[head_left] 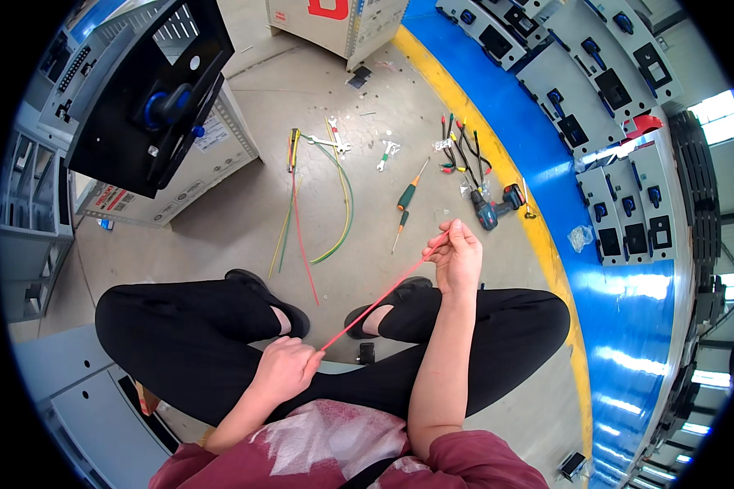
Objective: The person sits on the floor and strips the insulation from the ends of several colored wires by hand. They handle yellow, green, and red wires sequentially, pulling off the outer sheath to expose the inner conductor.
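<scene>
A red wire [381,297] runs taut and slanting between my two hands, above my lap. My left hand [287,368] is closed round its lower end near my left thigh. At the upper end, the fingers of my right hand [457,259] pinch the wire, over the floor beyond my right knee. Past my feet lie loose green-yellow wires [347,204] and another red wire [297,220]. Two green-handled screwdrivers [408,196] rest on the floor left of a cordless drill [489,210].
Spanners [332,143] and a bundle of black cables with coloured ends [465,151] lie farther off. A cabinet with a black panel [151,102] stands at left. Grey panels with handles [575,102] stand along the blue floor [538,155] at right, beyond a yellow line [473,102].
</scene>
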The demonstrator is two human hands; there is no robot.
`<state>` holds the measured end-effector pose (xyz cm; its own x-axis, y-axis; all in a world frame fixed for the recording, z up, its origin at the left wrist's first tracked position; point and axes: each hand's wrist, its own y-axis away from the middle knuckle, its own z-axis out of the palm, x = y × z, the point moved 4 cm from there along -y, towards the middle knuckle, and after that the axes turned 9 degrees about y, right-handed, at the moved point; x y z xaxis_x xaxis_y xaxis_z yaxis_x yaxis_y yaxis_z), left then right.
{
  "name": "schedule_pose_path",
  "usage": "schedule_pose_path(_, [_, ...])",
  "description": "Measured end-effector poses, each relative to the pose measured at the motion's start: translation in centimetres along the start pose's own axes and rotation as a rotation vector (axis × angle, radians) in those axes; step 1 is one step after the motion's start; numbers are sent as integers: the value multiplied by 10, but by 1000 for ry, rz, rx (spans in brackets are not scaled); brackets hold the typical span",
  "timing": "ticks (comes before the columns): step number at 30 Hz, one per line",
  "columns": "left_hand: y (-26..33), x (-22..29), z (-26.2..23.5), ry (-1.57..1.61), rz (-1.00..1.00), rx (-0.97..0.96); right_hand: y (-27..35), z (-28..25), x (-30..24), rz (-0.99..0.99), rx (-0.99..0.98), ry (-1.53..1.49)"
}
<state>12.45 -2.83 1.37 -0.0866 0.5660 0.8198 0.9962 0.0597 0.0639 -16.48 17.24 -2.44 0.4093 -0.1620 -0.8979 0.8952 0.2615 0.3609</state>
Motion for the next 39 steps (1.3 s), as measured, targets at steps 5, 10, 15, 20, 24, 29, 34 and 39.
schedule_pose_path(5, [-1,0,0,41,10,-7,2,6,-4,-14,-35,-27])
schedule_pose_path(10, [-2,0,0,9,27,38,8,33,3,85,-190,54])
schedule_pose_path(15, [-2,0,-1,-65,8,80,7,34,6,114,-186,59])
schedule_pose_path(20, [-7,-1,1,-49,-72,161,5,30,1,61,-101,121])
schedule_pose_path(24, [-7,-4,4,294,-326,187,15,43,-7,56,-209,77])
schedule_pose_path(29, [5,-19,8,493,-391,128,15,37,-8,-30,-318,-196])
schedule_pose_path(34, [7,-19,10,565,-357,123,16,37,-8,-145,-259,-226])
schedule_pose_path(39, [5,-17,9,528,-343,126,16,36,0,-195,-150,-250])
